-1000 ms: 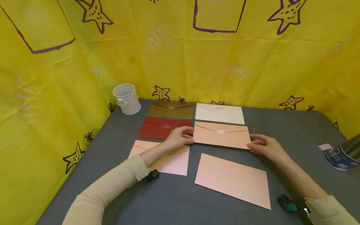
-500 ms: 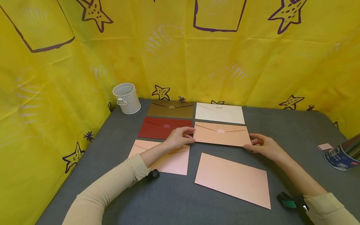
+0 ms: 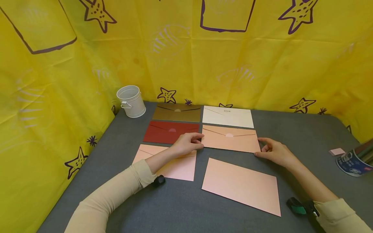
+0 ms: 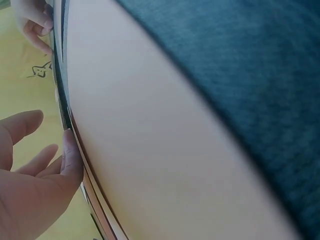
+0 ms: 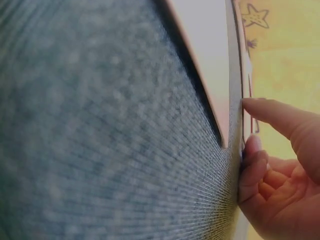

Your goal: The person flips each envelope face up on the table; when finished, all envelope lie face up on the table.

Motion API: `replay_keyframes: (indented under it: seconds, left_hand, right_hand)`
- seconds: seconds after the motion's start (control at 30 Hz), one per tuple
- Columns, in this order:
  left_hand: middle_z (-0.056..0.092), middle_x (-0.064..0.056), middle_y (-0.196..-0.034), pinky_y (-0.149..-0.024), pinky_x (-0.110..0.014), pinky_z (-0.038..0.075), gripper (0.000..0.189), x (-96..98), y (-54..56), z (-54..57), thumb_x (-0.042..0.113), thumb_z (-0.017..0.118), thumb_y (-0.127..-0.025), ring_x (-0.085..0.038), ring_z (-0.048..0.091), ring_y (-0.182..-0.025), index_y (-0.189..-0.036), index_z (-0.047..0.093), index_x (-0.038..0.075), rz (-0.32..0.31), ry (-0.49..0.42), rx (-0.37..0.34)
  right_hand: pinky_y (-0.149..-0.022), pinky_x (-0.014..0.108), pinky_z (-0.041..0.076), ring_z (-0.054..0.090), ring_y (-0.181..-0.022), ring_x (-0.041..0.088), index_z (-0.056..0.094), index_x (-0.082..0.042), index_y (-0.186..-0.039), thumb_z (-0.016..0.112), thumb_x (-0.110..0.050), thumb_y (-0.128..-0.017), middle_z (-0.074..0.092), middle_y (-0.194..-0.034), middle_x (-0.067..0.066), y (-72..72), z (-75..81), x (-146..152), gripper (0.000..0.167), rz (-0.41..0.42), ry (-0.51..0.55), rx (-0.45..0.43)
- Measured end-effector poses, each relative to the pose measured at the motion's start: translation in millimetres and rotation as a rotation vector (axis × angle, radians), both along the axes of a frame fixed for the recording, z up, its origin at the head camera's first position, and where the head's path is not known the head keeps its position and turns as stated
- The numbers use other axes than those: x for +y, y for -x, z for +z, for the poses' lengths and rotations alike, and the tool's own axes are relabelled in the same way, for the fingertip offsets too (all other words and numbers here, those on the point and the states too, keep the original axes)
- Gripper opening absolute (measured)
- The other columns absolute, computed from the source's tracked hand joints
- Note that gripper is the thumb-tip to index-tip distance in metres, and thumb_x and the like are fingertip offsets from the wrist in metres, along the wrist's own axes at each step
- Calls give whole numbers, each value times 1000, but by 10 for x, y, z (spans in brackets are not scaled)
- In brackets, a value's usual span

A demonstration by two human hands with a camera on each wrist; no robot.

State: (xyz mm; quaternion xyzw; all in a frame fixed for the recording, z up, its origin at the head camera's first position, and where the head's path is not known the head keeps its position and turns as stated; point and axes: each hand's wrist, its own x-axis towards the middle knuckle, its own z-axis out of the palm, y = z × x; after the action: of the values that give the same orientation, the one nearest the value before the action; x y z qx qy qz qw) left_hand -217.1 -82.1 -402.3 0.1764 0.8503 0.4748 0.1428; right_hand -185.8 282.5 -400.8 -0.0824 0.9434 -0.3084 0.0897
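Observation:
A peach envelope (image 3: 230, 142) with a round seal on its flap lies flat in the right column of envelopes, flap side up. My left hand (image 3: 186, 144) touches its left short edge with thumb and fingertips; in the left wrist view the left hand (image 4: 45, 180) has thumb and fingers apart. At the opposite edge is my right hand (image 3: 275, 152), its thumb by the lower right corner and index finger higher up. The right wrist view shows the right hand (image 5: 285, 175) with thumb extended and fingers bent on the table. Nearer me lies a plain pink envelope (image 3: 242, 187), slightly askew.
A brown envelope (image 3: 176, 112), a red envelope (image 3: 158, 132) and a light pink envelope (image 3: 180, 168) form the left column. The white envelope (image 3: 228, 117) is behind the peach one. A white pail (image 3: 134, 106) stands back left, a blue can (image 3: 351, 163) at right, beside a pink block (image 3: 337, 151).
The peach envelope has shifted slightly and sits straighter below the white one. My right hand's thumb has moved along its lower right corner; the left hand has edged slightly right.

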Motion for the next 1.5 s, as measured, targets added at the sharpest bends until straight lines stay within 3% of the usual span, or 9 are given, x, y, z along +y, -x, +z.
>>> replay_keyframes:
  seconds: [0.2, 0.53, 0.73, 0.97, 1.17, 1.27, 1.37, 1.5]
  left_hand:
    - [68, -6, -111, -82, -25, 51, 44, 13, -6, 0, 17, 69, -91, -15, 62, -96, -132, 60, 6, -6, 28, 3]
    - [65, -8, -120, -88, -30, 51, 44, 0, -50, 18, 19, 67, -92, -19, 62, -105, -134, 59, 7, -2, 32, 19]
    - [64, -11, -124, -93, -34, 50, 45, -19, -151, 79, 19, 66, -93, -21, 61, -112, -135, 57, 7, -42, 12, 58]
    - [58, -12, -134, -96, -35, 49, 51, -55, -291, 109, 19, 66, -93, -24, 57, -120, -139, 52, 4, -197, -19, 152]
    - [50, -5, -143, -104, -38, 42, 60, -68, -420, 101, 27, 67, -93, -18, 48, -130, -145, 46, 9, -379, 112, 262]
    - [44, -3, -149, -110, -36, 34, 65, -63, -480, 102, 33, 67, -93, -16, 39, -137, -148, 42, 10, -492, 203, 330]
    - [38, -5, -153, -113, -34, 28, 70, -49, -531, 106, 39, 66, -92, -16, 32, -141, -150, 39, 10, -596, 293, 393]
    - [31, -8, -157, -114, -35, 26, 78, -28, -574, 110, 48, 64, -91, -17, 27, -144, -152, 34, 10, -689, 393, 445]
  right_hand:
    - [-60, 30, 39, 51, -72, 17, 46, 6, -137, 76, -35, -85, 61, -80, 1, -17, 8, -6, 73, 11, -2, 9]
    - [-63, 31, 41, 53, -74, 18, 46, 6, -137, 74, -38, -86, 63, -83, 2, -46, 0, -1, 73, 9, -2, 0]
    - [-69, 33, 44, 57, -83, 21, 46, 3, -138, 71, -40, -89, 65, -100, 9, -147, 27, 10, 69, -10, 12, 38]
    - [-73, 32, 50, 59, -98, 29, 48, -3, -139, 68, -35, -92, 62, -120, 16, -338, 50, 45, 60, 5, 33, 147]
    - [-81, 20, 50, 59, -109, 31, 50, -8, -139, 70, -32, -91, 59, -129, 12, -530, 56, 64, 58, 89, 61, 212]
    - [-86, 13, 44, 56, -115, 22, 52, -10, -139, 74, -28, -88, 56, -133, 8, -626, 45, 74, 59, 180, 63, 266]
    - [-93, 6, 33, 48, -121, 6, 53, -13, -139, 78, -26, -84, 54, -135, 2, -720, 25, 83, 62, 274, 61, 302]
    - [-96, 2, 22, 37, -128, -5, 51, -20, -141, 79, -35, -82, 49, -141, -1, -842, 27, 77, 68, 359, 38, 267]
